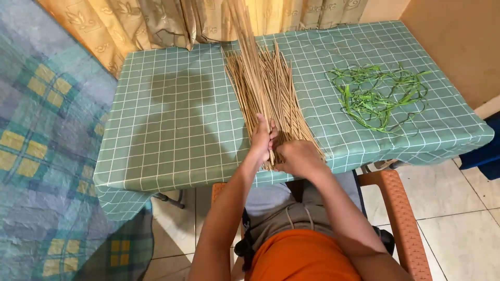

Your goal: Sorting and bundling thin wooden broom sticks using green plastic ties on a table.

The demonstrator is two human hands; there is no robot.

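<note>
Stalks (pixel 268 88), tan, fanned over bench (pixel 172 119) centre toward 12 o'clock, near ends bunched at 6 o'clock edge for gripping: left hand (pixel 262 136) clamped on several, right hand (pixel 298 157) closed alongside; green strips (pixel 380 96) heaped apart at 2 o'clock.

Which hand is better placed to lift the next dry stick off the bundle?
Left, probably. The left hand already pinches upright sticks rising from the bundle; the right hand lies knuckles-up, pressing the bundle's near end at the table edge.

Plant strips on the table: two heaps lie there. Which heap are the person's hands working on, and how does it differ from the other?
The tan straw bundle at the table's middle; both hands grip its near end. The green strips lie loose, untouched, to the right.
</note>
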